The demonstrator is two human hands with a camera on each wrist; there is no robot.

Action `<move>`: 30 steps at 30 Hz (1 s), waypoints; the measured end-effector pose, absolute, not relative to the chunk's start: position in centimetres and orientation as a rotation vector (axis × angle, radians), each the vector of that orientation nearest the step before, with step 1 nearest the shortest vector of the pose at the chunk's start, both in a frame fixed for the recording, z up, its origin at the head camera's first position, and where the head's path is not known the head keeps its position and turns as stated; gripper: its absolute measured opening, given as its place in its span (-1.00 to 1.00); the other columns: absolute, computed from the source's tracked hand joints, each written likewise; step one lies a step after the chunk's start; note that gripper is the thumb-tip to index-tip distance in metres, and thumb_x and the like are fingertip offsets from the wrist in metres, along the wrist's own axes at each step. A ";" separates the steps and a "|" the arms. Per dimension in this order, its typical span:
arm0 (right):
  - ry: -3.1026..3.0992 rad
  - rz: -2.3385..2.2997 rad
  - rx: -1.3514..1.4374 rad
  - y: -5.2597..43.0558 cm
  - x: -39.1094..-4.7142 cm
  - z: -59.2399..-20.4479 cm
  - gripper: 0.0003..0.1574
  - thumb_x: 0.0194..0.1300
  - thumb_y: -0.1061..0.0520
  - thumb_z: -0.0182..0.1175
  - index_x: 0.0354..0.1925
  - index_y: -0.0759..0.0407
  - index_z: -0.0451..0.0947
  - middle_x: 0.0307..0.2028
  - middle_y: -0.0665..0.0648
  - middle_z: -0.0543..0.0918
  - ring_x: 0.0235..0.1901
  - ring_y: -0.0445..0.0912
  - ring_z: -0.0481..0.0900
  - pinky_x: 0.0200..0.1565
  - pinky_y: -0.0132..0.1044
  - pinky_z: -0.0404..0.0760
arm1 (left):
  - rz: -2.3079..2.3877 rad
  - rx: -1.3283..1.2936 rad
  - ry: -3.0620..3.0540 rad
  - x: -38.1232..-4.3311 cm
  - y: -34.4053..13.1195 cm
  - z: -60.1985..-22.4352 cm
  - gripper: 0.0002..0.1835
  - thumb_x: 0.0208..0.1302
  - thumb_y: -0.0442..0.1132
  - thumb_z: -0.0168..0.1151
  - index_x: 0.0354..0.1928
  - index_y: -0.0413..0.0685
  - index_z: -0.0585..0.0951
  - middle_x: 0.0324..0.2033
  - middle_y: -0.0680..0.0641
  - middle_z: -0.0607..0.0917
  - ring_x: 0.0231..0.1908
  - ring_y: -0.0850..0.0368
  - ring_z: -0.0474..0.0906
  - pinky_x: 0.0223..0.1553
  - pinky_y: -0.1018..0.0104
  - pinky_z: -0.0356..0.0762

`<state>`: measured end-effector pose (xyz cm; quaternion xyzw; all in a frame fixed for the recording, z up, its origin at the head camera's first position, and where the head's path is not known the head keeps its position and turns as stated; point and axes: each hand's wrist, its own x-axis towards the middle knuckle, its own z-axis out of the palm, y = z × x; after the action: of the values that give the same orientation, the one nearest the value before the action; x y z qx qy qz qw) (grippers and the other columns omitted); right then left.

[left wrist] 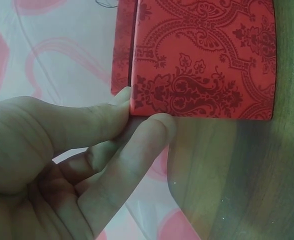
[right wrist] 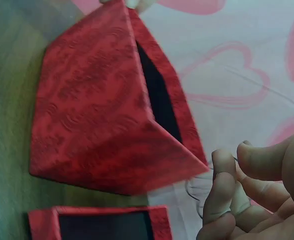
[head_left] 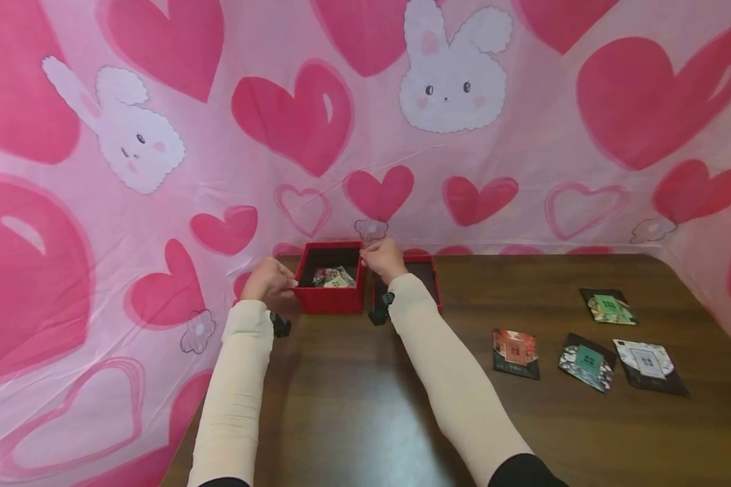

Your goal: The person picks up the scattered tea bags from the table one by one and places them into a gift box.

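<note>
A deep red box [head_left: 329, 302] with a dark damask pattern and a black inside stands at the back of the table, its top uncovered. Several small printed packets [head_left: 336, 279] lie in it. My left hand [head_left: 267, 279] holds the box's near left rim corner between thumb and index finger, as the left wrist view shows. At the far right corner is my right hand [head_left: 385, 259]; in the right wrist view its bent fingers [right wrist: 222, 172] are right beside the corner, thumb and index slightly apart with nothing between them.
Right of the box lies a shallow red lid [head_left: 437, 291], black inside, partly covered by my right hand and sleeve. On the right of the wooden table [head_left: 329, 406] are a red packet [head_left: 516, 353], a teal packet [head_left: 587, 362], a white packet [head_left: 649, 365] and a green packet [head_left: 609, 306].
</note>
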<state>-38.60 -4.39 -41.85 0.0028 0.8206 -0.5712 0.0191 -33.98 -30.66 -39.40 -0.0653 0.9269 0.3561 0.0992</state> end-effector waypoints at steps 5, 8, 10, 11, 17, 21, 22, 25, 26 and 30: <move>2.560 -1.773 0.010 -2.0 -38.2 -41.8 -0.78 0.31 0.17 0.32 -0.21 0.32 0.78 -0.40 0.17 0.76 -0.30 -0.06 0.59 -0.32 -0.25 0.51 | 0.971 -0.158 2.769 -34.1 -31.0 -39.4 -0.74 0.24 -0.37 0.40 -0.07 -0.40 0.72 -0.31 -0.28 0.77 -0.40 -0.09 0.72 -0.34 0.21 0.69; 2.544 -1.788 0.047 -0.5 -37.9 -41.8 -0.78 0.29 0.14 0.35 -0.25 0.30 0.78 -0.37 0.16 0.75 -0.19 0.01 0.60 -0.14 -0.13 0.57 | 0.946 -0.144 2.771 -34.3 -31.5 -39.2 -0.73 0.25 -0.36 0.40 -0.07 -0.40 0.72 -0.32 -0.27 0.77 -0.38 -0.12 0.71 -0.30 0.17 0.69; 2.531 -1.793 0.070 0.4 -37.7 -41.8 -0.78 0.29 0.13 0.36 -0.26 0.28 0.79 -0.37 0.16 0.75 -0.14 0.04 0.60 -0.05 -0.05 0.56 | 0.980 -0.147 2.750 -34.4 -31.8 -39.1 -0.73 0.26 -0.37 0.39 -0.06 -0.43 0.71 -0.32 -0.29 0.77 -0.37 -0.14 0.72 -0.25 0.12 0.71; 2.528 -1.794 0.072 0.9 -37.6 -41.8 -0.78 0.28 0.12 0.36 -0.25 0.28 0.79 -0.36 0.16 0.75 -0.13 0.05 0.60 -0.01 -0.04 0.56 | 1.003 -0.153 2.735 -34.4 -31.9 -39.0 -0.73 0.26 -0.38 0.39 -0.06 -0.45 0.71 -0.33 -0.30 0.77 -0.36 -0.17 0.73 -0.22 0.08 0.71; 2.633 -1.760 0.054 4.6 -36.7 -41.8 -0.75 0.27 0.09 0.36 -0.25 0.27 0.79 -0.34 0.16 0.74 -0.15 0.04 0.59 -0.08 -0.08 0.56 | 1.060 -0.139 2.682 -34.6 -32.1 -39.1 -0.73 0.25 -0.38 0.39 -0.08 -0.46 0.71 -0.37 -0.27 0.77 -0.40 -0.15 0.72 -0.30 0.10 0.72; 2.703 -1.736 0.082 7.8 -36.0 -42.2 -0.68 0.29 0.07 0.35 -0.23 0.35 0.77 -0.26 0.22 0.73 -0.12 0.07 0.53 -0.10 -0.07 0.52 | 0.932 -0.022 2.751 -34.5 -32.4 -38.9 -0.78 0.21 -0.36 0.43 -0.16 -0.40 0.75 -0.40 -0.23 0.78 -0.50 -0.02 0.64 -0.41 0.21 0.69; 2.707 -1.731 0.091 8.5 -35.9 -42.4 -0.66 0.31 0.06 0.34 -0.22 0.35 0.76 -0.23 0.23 0.73 -0.10 0.08 0.52 -0.09 -0.06 0.52 | 0.919 0.004 2.758 -34.4 -32.6 -38.8 -0.79 0.19 -0.36 0.44 -0.18 -0.39 0.76 -0.40 -0.23 0.78 -0.51 0.01 0.63 -0.42 0.22 0.68; 2.688 -1.714 0.102 10.0 -35.6 -42.7 -0.62 0.35 0.02 0.32 -0.15 0.36 0.75 -0.16 0.26 0.71 -0.06 0.10 0.51 -0.05 -0.02 0.53 | 0.808 0.107 2.815 -34.4 -33.1 -38.6 -0.85 0.15 -0.36 0.47 -0.28 -0.32 0.79 -0.46 -0.18 0.78 -0.54 0.11 0.55 -0.47 0.28 0.63; 2.681 -1.708 0.107 10.4 -35.5 -42.8 -0.61 0.35 0.02 0.31 -0.14 0.35 0.75 -0.16 0.26 0.71 -0.07 0.11 0.51 -0.05 -0.01 0.54 | 0.758 0.165 2.830 -34.5 -33.3 -38.6 -0.88 0.14 -0.36 0.48 -0.33 -0.31 0.79 -0.48 -0.16 0.77 -0.55 0.12 0.53 -0.48 0.30 0.61; 2.710 -1.716 0.100 11.9 -35.3 -43.4 -0.65 0.34 0.05 0.31 -0.16 0.35 0.75 -0.18 0.29 0.75 -0.10 0.11 0.56 -0.08 -0.05 0.54 | 0.751 0.162 2.842 -34.7 -33.5 -38.7 -0.89 0.14 -0.34 0.48 -0.36 -0.29 0.80 -0.51 -0.12 0.77 -0.52 0.13 0.53 -0.47 0.31 0.60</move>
<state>-35.27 11.93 -43.38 0.0312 0.8440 -0.5344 -0.0336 -34.65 -33.51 -38.68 0.0546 0.9607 0.2538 0.0987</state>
